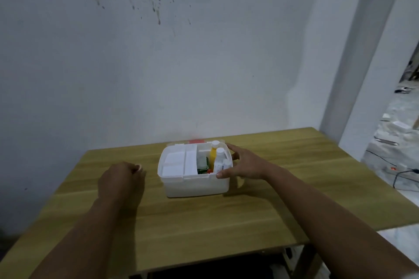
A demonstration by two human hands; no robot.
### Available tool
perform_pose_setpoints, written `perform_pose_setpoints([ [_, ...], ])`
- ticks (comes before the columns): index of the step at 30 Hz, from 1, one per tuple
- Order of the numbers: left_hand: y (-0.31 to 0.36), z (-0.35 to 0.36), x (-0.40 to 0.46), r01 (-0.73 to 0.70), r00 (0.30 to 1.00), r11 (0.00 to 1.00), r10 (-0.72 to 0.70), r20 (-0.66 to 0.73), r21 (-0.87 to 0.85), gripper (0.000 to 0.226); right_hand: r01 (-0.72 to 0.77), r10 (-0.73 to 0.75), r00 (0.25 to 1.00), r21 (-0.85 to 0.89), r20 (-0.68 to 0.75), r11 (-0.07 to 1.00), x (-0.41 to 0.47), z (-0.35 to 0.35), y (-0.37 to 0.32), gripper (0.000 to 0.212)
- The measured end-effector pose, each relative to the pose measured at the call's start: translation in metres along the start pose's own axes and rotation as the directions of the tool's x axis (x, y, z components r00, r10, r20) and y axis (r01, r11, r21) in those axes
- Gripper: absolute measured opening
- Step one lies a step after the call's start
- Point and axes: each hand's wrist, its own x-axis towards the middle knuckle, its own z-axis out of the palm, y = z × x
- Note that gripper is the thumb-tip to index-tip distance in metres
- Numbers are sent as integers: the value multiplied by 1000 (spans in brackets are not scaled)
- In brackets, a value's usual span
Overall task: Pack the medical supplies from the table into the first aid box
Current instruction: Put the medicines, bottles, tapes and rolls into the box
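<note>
A white first aid box [195,184] stands open at the middle back of the wooden table [204,222]. Inside it stand a yellow bottle [213,154], a white bottle [219,161], a green pack [203,166] and white flat packs [173,163] on the left side. My right hand [244,164] spreads its fingers around the box's right end, thumb on the front rim. My left hand [121,176] hovers left of the box with its fingers curled, apart from it. Its lid [195,142], with a red patch, lies behind the box.
A stained white wall [158,52] rises right behind the table. To the right is a doorway with cables and a power strip [394,169] on the floor. The table's front edge is close to me.
</note>
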Motion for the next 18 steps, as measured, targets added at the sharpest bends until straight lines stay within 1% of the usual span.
perform_pose_setpoints([
  [2,14,-13,4,-21,997,993,12,-79,-118,30,-4,4,1000,-8,3,1000,-1,-2,0,85],
  [4,32,-29,8,-42,993,966,12,-120,-256,32,-13,14,1000,-15,9,1000,-2,-3,0,87],
  [6,54,-40,6,-91,993,919,56,-103,-385,34,-29,29,1000,-10,12,1000,-3,-3,-2,87],
  [7,65,-43,3,-117,993,899,91,-81,-422,33,-34,34,999,-6,11,999,-4,-3,-2,86],
  [9,86,-48,-7,-177,983,887,178,-38,-426,30,-44,44,999,5,15,999,-4,-3,-4,84],
  [12,102,-46,-17,-252,961,899,276,16,-357,26,-58,58,998,14,15,998,-4,-2,-5,88],
  [13,104,-45,-19,-280,952,919,303,40,-279,25,-62,62,998,16,14,998,-5,-2,-5,89],
  [14,106,-43,-20,-312,942,936,327,74,-165,26,-64,64,998,20,14,998,-5,-2,-6,89],
  [16,110,-41,-23,-353,927,934,342,156,47,27,-67,67,998,20,11,998,-6,-1,-6,90],
  [18,116,-43,-25,-365,922,919,334,198,151,32,-70,70,998,14,8,997,-6,-2,-7,93],
])
